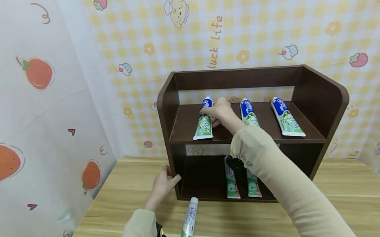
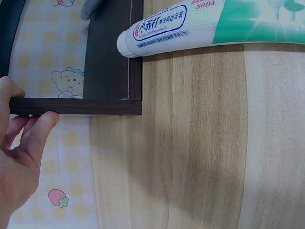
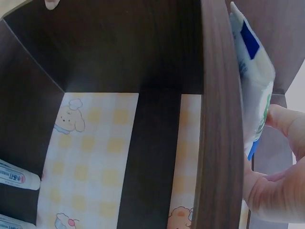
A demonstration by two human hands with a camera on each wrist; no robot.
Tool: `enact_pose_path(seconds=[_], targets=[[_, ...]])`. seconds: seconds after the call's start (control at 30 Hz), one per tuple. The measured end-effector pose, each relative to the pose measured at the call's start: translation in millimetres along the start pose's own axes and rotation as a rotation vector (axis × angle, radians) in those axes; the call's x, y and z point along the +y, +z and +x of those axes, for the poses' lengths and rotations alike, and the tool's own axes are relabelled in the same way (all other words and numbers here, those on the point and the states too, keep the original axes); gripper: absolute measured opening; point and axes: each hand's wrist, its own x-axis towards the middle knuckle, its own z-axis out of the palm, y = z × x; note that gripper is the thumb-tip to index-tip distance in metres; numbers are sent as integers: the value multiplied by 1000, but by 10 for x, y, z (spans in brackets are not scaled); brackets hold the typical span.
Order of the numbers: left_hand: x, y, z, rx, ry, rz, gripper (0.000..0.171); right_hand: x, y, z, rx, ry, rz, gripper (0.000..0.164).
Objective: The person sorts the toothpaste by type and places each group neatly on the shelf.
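Observation:
On the left of the upper board of a dark brown two-tier shelf lies a blue, white and green toothpaste tube. My right hand holds this tube between thumb and fingers; in the right wrist view the tube appears edge-on beside the board. My left hand grips the front edge of the shelf's left side panel, thumb on one face and fingers on the other in the left wrist view. A baking soda toothpaste tube lies on the table, cap close to the shelf's front left corner.
Two more blue-capped tubes, a middle tube and a right tube, lie on the upper board. Below, baking soda tubes lie on the bottom board, partly behind my right arm. A patterned cloth hangs behind the shelf.

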Motion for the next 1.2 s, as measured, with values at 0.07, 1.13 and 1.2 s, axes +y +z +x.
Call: enact_pose_path(seconds=[0.07,1.13,1.2], targets=[[2,16,-4,-7,-1,-5,23,4,7,-1,11,7,-29,44],[-19,-34,62,-20,12,6,25,329,-258,-713,-163,-200,-87,55],[-29,-19,60,-23,11,7,26,380,-252,-791,-160,-208,-87,55]])
